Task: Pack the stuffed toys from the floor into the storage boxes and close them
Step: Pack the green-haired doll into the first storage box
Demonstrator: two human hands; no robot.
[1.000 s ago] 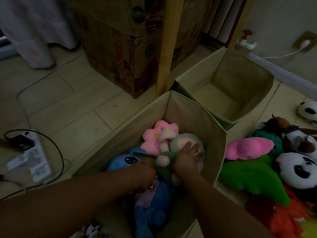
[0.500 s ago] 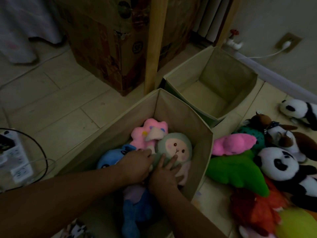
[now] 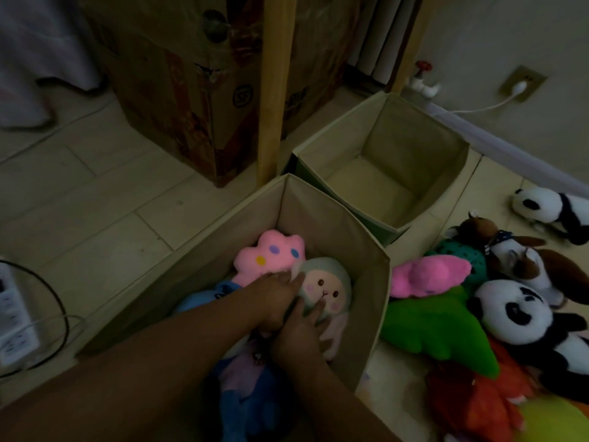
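Observation:
Both my hands are inside the near beige storage box (image 3: 369,301). My left hand (image 3: 271,295) lies flat on the side of a pale green round-faced doll (image 3: 328,288), and my right hand (image 3: 299,336) presses on the doll's lower part with straight fingers. A pink cloud-shaped toy (image 3: 271,253) sits behind the doll, and blue toys (image 3: 242,406) lie under my forearms. A second beige box (image 3: 398,148) stands open and holds nothing. On the floor to the right lie a pink toy (image 3: 427,275), a green toy (image 3: 436,330) and a panda (image 3: 516,311).
A large cardboard box (image 3: 191,100) and a wooden post (image 3: 274,90) stand behind the storage boxes. A power strip (image 3: 12,320) with cables lies at the left. More toys, a brown-and-white animal (image 3: 522,260), a small panda (image 3: 548,208) and an orange toy (image 3: 478,400), crowd the right floor.
My hands turned the green doll face up and pushed it deeper into the near box. The pink cloud toy is now uncovered. The view shifted left.

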